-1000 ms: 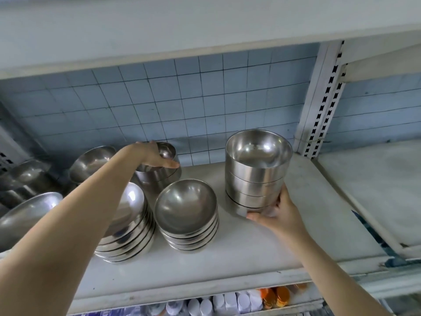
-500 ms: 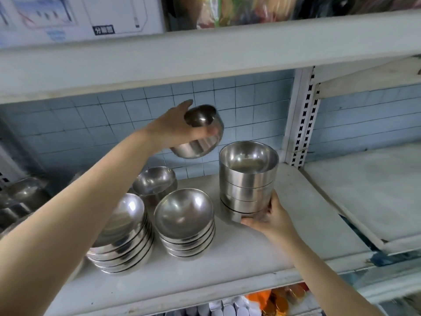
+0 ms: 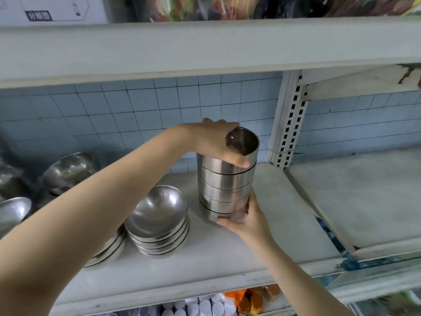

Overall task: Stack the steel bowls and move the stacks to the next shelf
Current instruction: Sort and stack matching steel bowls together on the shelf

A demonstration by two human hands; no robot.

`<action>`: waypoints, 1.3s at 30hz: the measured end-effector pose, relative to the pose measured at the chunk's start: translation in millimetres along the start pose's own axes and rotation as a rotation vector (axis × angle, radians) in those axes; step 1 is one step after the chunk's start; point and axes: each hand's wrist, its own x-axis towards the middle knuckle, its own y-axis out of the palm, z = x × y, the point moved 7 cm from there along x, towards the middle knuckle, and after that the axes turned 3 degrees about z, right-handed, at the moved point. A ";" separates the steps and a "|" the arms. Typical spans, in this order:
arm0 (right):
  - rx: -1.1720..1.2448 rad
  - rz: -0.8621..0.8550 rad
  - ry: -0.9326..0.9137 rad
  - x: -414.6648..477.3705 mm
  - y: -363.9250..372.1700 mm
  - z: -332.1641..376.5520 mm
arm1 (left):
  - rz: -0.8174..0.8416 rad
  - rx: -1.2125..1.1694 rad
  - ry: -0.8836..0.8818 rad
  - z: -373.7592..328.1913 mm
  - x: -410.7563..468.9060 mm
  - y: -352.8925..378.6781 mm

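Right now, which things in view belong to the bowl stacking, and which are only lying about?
Job: tall stack, top bowl gripped by left hand, right hand holding the stack's base, round-bowl stack, loose bowls, next shelf.
Lying about: white bottles on the shelf below, packets and box above.

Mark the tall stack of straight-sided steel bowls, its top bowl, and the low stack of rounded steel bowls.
Tall stack of straight-sided steel bowls (image 3: 224, 190): head view, middle bowl's wall.
Top bowl (image 3: 245, 141): head view, dark inside.
Low stack of rounded steel bowls (image 3: 157, 210): head view, uppermost bowl's inside.
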 end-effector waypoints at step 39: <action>-0.071 0.342 0.121 135.8 -106.3 -60.5 | 0.056 0.204 -0.306 -44.4 135.7 -20.6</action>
